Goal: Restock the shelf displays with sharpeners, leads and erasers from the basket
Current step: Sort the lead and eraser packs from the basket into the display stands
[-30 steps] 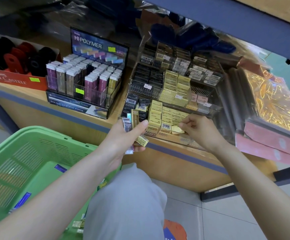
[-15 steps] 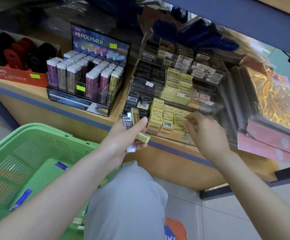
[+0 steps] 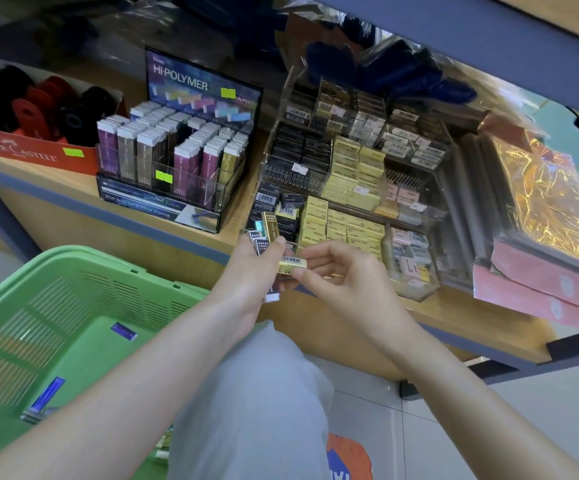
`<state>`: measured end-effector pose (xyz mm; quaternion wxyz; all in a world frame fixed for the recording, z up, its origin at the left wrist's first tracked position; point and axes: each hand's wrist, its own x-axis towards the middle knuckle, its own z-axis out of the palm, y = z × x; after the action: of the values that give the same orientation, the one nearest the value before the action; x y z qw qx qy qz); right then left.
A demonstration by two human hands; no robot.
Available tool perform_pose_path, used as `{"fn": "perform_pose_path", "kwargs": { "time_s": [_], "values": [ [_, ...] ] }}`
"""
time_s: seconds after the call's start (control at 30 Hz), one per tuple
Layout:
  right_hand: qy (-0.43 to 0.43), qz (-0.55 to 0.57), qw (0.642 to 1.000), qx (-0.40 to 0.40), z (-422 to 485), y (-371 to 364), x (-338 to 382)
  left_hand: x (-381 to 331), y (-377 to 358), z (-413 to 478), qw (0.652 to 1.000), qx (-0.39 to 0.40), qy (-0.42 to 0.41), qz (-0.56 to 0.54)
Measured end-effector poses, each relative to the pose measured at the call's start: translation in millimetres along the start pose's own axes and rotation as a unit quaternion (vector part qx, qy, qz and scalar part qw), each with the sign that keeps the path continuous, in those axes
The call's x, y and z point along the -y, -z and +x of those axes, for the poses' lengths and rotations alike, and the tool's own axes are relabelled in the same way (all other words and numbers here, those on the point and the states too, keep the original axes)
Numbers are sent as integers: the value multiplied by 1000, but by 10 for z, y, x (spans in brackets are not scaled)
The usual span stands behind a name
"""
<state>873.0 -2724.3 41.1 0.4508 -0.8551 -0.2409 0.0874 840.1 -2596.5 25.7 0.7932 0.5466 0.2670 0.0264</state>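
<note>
Just in front of the clear rack (image 3: 416, 289), the left hand (image 3: 250, 271) holds a bunch of small packs (image 3: 266, 233), its fingers curled tight round them. The right hand (image 3: 347, 282) is right beside it. Its fingers pinch one end of a yellow pack (image 3: 293, 264) that sticks out from the left hand. The green basket (image 3: 73, 252) sits lower down, left of the rack.

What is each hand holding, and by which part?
Left hand grips several small packs by their lower ends; right hand pinches one gold pack at its end.
</note>
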Motion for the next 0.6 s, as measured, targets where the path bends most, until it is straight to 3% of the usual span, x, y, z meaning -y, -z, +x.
{"fn": "perform_pose_path", "kwargs": {
  "time_s": [0.13,0.37,0.5,0.6],
  "values": [
    [5,-50,999,11,-22,96,-34,-23,-8,-40,1000,18,4,-7],
    [-77,-169,965,-183,333,663,-471,-88,17,-31,999,31,-12,-7],
    [-97,-174,961,-191,553,779,-716,-77,20,-22,999,35,1,-23],
    [-74,-254,950,-166,612,783,-731,-70,16,-18,999,35,16,-32]
  ]
}}
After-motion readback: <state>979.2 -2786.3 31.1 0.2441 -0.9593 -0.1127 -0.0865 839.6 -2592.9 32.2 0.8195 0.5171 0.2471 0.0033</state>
